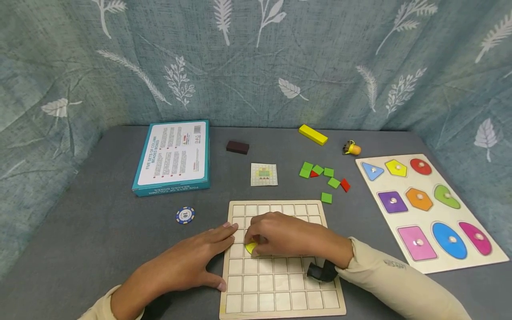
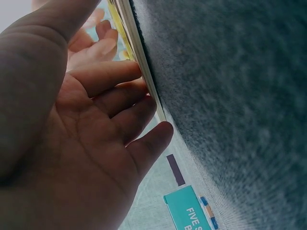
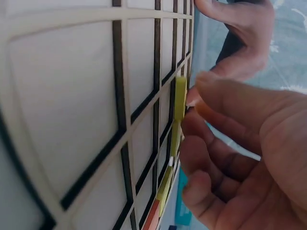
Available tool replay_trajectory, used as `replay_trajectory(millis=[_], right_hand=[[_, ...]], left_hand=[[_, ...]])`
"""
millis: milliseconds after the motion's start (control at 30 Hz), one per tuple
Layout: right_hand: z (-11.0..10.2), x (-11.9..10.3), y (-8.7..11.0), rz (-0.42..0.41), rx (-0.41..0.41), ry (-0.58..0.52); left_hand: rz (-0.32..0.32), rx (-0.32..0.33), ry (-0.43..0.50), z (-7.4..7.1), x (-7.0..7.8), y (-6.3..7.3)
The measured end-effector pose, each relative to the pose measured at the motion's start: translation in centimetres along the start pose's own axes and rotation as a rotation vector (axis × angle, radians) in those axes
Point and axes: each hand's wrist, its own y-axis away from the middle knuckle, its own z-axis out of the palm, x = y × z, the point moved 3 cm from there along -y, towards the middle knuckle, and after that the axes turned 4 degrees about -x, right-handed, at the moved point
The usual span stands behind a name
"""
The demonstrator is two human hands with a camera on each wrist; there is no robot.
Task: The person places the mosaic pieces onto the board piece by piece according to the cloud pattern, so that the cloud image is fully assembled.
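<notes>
My right hand [image 1: 280,233] reaches over a wooden grid board [image 1: 238,306] and pinches a yellow tile [image 1: 250,247] with a curved edge. From the right wrist, the same tile [image 3: 180,98] stands at the grid, with the thumb and fingertips right beside it. Other yellow pieces [image 3: 165,184] and a red piece [image 3: 152,215] sit farther along the board; the hand and forearm hide them from the head camera. Along the board's left edge lies my left hand [image 1: 196,258], its extended fingers [image 2: 115,76] touching the rim and its thumb near the lower left side.
Behind the board lie a small pattern card [image 1: 264,181], green tiles [image 1: 326,198] and a red tile [image 1: 345,185]. A teal box [image 1: 172,155] and poker chip [image 1: 186,215] are left; a knobbed shape puzzle [image 1: 384,204] is right. Dark [image 1: 238,147] and yellow blocks [image 1: 313,134] lie farther back.
</notes>
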Motion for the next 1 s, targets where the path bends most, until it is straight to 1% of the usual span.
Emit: replay_trajectory(millis=[100, 167, 400, 667, 733, 867, 1000], right_hand=[[0.0, 0.1, 0.2, -0.010, -0.046, 0.012], [0.1, 0.1, 0.2, -0.013, -0.057, 0.020], [0.2, 0.0, 0.1, -0.029, -0.026, 0.055], [0.1, -0.2, 0.0, -0.031, -0.035, 0.096], [0.0, -0.1, 0.0, -0.035, -0.033, 0.090], [-0.4, 0.2, 0.2, -0.035, -0.002, 0.065], [-1.1, 0.6, 0.7, -0.007, 0.037, 0.058]], left_hand=[[-0.002, -0.003, -0.004, 0.0, 0.0, 0.0], [-0.001, -0.002, -0.011, 0.0, 0.0, 0.0], [-0.009, -0.002, -0.014, 0.0, 0.0, -0.1], [0.009, 0.010, -0.019, -0.1, 0.1, -0.1], [0.009, 0.009, -0.019, -0.1, 0.1, 0.0], [0.007, 0.005, -0.018, -0.1, 0.1, 0.0], [-0.001, -0.001, -0.015, -0.1, 0.1, -0.1]])
